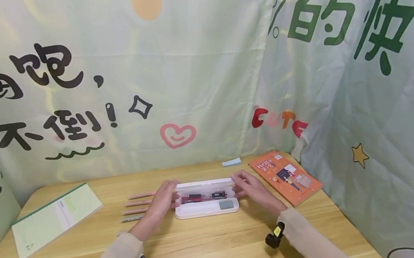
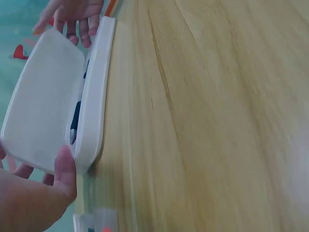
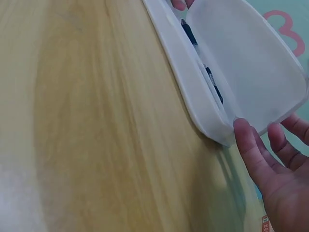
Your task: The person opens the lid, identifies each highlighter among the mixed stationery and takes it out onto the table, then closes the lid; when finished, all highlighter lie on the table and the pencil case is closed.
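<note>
A white pencil case (image 1: 198,210) lies on the table with its lid (image 2: 43,101) raised. Several pens (image 1: 194,198) rest inside, and a grey rectangular patch (image 1: 225,205) shows at its front right. My left hand (image 1: 161,200) holds the case's left end, thumb (image 2: 65,166) at the near side and fingers behind the lid. At the opposite end, my right hand (image 1: 254,188) grips the lid's corner, with its thumb (image 3: 246,142) by the case's end and its other fingers around the lid's edge.
Several slim pencil-like sticks (image 1: 131,211) lie left of the case. Farther left is a pale green notepad (image 1: 55,218). An orange booklet (image 1: 286,177) lies to the right, and a light blue slip (image 1: 231,162) near the back edge. Printed curtains (image 1: 125,78) hang behind the table.
</note>
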Demonstrator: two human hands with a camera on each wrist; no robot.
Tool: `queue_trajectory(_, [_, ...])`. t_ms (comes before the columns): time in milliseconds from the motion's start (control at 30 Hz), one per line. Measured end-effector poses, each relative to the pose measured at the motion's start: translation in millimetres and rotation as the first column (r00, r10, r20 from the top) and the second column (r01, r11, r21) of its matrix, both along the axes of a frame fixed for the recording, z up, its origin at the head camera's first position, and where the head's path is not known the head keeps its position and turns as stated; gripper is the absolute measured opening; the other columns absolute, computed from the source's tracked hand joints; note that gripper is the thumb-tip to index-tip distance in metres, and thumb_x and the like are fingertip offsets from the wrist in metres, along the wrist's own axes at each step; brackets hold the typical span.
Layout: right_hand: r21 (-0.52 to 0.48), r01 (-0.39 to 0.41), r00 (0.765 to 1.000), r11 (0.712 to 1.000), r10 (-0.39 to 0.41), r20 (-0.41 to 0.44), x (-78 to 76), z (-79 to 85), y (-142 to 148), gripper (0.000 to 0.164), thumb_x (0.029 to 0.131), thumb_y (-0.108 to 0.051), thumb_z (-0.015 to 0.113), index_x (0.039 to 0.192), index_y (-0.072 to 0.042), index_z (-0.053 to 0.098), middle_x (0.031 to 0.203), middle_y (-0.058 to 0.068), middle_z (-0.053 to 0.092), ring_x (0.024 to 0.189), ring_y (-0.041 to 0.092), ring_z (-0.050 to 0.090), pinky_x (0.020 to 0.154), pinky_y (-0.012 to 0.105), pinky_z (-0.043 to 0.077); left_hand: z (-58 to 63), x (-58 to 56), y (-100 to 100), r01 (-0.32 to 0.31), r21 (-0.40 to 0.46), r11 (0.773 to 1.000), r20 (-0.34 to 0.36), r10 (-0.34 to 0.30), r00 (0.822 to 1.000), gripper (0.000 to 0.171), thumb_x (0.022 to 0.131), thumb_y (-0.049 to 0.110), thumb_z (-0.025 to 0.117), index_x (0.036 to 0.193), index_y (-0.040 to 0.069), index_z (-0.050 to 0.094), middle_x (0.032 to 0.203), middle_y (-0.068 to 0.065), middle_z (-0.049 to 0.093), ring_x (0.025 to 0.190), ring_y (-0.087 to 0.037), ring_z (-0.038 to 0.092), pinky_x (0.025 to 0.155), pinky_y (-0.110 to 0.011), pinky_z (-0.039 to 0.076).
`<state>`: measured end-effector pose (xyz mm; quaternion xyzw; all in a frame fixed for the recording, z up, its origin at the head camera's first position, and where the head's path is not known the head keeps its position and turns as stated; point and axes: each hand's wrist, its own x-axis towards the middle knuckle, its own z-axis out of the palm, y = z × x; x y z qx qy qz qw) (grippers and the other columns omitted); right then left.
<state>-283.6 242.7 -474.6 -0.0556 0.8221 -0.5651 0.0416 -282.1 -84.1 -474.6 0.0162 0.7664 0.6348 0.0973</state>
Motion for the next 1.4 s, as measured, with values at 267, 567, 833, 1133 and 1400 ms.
queue_trajectory(267, [0.165,-0.049,0.995,0.985,0.062,-0.075,5.7,-2.1,7,0.037,0.109,-0.038,0.068,0.131,-0.009,0.068,0.133,0.013,0.060,0.113,0.025,0.068,0.097,0.039,0.061,0.4,10.2,-13,0.073,-0.267,0.961,-0.159,-0.119,0.980,0.036,0.114,0.029,0.056,0.141,0.008,0.067,0.155,-0.021,0.054,0.117,-0.029,0.066,0.090,-0.042,0.058])
queue_trajectory(567, [0.281,-0.212,0.966,0.936,0.243,-0.082,7.0,-10.4,18,0.047,0.106,-0.036,0.073,0.149,-0.018,0.064,0.158,0.010,0.056,0.129,0.025,0.060,0.111,0.044,0.051,2.3,20.3,-19,0.173,-0.356,0.918,-0.194,-0.253,0.948,0.029,0.111,0.019,0.064,0.140,0.014,0.069,0.160,-0.020,0.049,0.113,-0.028,0.061,0.084,-0.042,0.056])
queue_trajectory(833, [0.317,-0.263,0.950,0.911,0.302,-0.080,5.9,-14.3,20,0.051,0.108,-0.035,0.071,0.155,-0.017,0.060,0.159,0.010,0.056,0.124,0.022,0.060,0.103,0.034,0.053,0.5,22.8,-18,0.171,-0.431,0.886,-0.212,-0.283,0.935,0.034,0.110,0.016,0.066,0.144,0.011,0.066,0.162,-0.022,0.048,0.149,-0.046,0.048,0.116,-0.066,0.045])
queue_trajectory(1133, [0.319,-0.265,0.952,0.910,0.299,-0.064,7.7,-13.5,18,0.052,0.109,-0.035,0.069,0.156,-0.017,0.059,0.151,0.010,0.061,0.118,0.021,0.058,0.102,0.034,0.052,-1.2,24.0,-17,0.153,-0.449,0.880,-0.214,-0.272,0.938,0.032,0.110,0.016,0.066,0.142,0.013,0.067,0.159,-0.020,0.052,0.149,-0.046,0.049,0.118,-0.066,0.044])
queue_trajectory(1400, [0.309,-0.290,0.944,0.906,0.323,-0.060,8.0,-12.9,16,0.053,0.109,-0.032,0.069,0.158,-0.014,0.056,0.111,0.007,0.059,0.095,0.020,0.051,0.077,0.027,0.045,-0.2,25.6,-17,0.142,-0.448,0.883,-0.209,-0.258,0.943,0.032,0.110,0.017,0.067,0.142,0.013,0.067,0.158,-0.019,0.053,0.148,-0.045,0.050,0.118,-0.066,0.043])
